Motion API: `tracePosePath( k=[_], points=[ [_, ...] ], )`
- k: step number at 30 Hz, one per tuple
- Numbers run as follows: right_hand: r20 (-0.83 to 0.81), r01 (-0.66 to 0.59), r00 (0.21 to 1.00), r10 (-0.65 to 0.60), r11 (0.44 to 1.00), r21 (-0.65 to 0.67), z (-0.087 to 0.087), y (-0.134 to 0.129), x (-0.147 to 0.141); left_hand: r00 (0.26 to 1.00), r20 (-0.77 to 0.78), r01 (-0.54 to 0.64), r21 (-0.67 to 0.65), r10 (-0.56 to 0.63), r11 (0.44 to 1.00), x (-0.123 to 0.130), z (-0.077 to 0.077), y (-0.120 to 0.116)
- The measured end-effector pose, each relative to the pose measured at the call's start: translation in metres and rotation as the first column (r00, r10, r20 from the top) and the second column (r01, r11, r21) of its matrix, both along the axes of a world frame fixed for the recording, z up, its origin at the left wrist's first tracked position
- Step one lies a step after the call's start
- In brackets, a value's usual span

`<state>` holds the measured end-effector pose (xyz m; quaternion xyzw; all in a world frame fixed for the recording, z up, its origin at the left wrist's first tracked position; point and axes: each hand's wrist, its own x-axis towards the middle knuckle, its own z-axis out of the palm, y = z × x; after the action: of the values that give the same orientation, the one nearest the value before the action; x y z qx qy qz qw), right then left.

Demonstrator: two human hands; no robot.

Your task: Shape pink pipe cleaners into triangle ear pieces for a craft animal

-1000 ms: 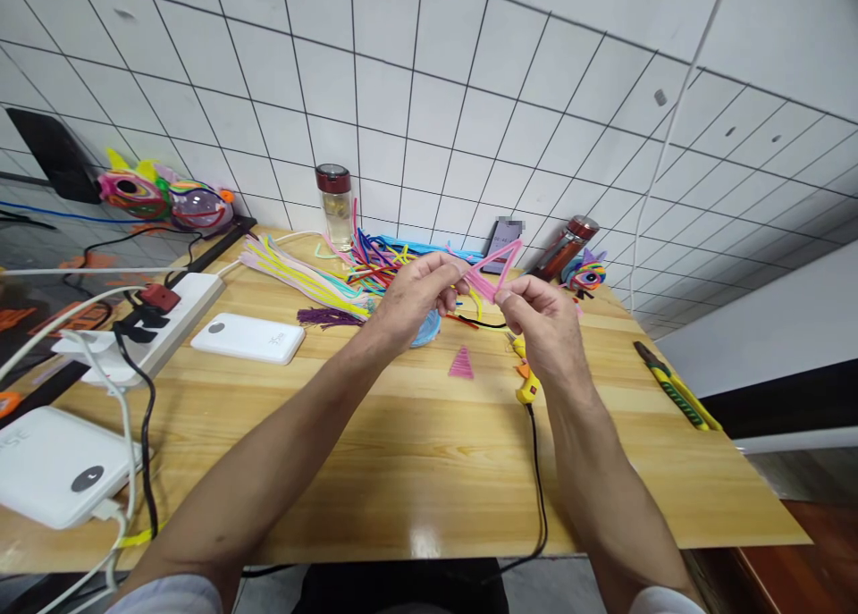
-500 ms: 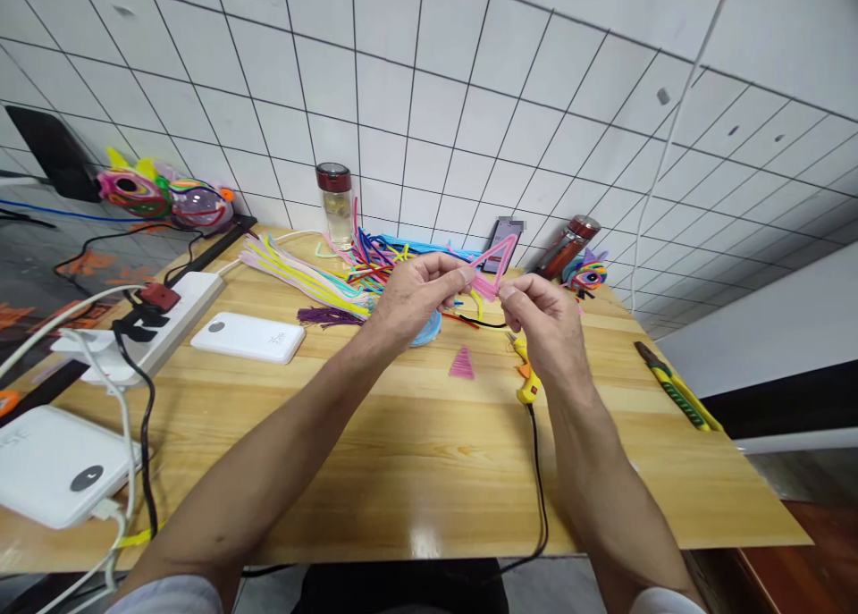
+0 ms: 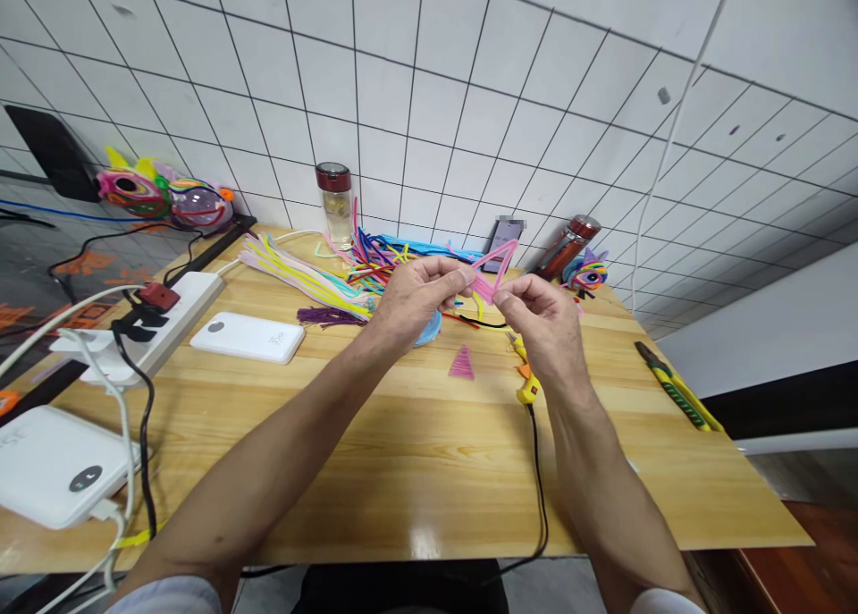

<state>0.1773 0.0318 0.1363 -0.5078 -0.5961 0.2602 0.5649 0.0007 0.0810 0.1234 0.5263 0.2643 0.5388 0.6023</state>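
A pink triangle (image 3: 508,258) of bent pipe cleaner is held up between my two hands, open in its upper part and filled with pink strands along its lower end. My left hand (image 3: 424,294) pinches its left corner between thumb and fingers. At its lower right corner, my right hand (image 3: 542,317) is closed in a pinch on it. Below, a second, filled pink triangle (image 3: 462,364) lies flat on the table. A yellow glue gun (image 3: 528,383) with a black cord lies just under my right hand.
Bundles of coloured pipe cleaners (image 3: 301,279) lie behind my left hand. At the back stand a glass bottle (image 3: 335,207), a phone (image 3: 504,237) and a red-brown flask (image 3: 569,246). Pliers (image 3: 677,386) lie right; a power bank (image 3: 248,337) and power strip (image 3: 167,323) lie left.
The pink triangle has tilted and dropped very slightly, with both hands still on it. My right fingers have shifted a little left. The phone's screen at the back now looks darker.
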Motion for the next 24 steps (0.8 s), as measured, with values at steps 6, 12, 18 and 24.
tracePosePath(
  k=[6,12,18,24],
  points=[
    [-0.009,0.008,1.000,-0.008,1.000,0.011,0.0012,-0.0012,0.0004,0.999,0.034,0.041,-0.022,-0.040,0.999,0.0011,0.0023,-0.0002],
    [-0.011,0.007,1.000,-0.007,1.000,0.016,0.0009,-0.0028,-0.0004,0.999,0.028,0.029,-0.023,-0.028,0.999,0.0030,0.0041,-0.0026],
    [0.004,0.028,1.000,-0.028,0.999,0.023,-0.0028,-0.0023,-0.0026,1.000,-0.011,0.028,0.004,-0.028,1.000,0.0041,0.0048,-0.0052],
    [0.016,0.036,0.999,-0.037,0.998,0.043,-0.0062,-0.0013,-0.0055,1.000,-0.006,0.002,0.025,-0.002,1.000,0.0044,0.0035,-0.0050]
  ],
)
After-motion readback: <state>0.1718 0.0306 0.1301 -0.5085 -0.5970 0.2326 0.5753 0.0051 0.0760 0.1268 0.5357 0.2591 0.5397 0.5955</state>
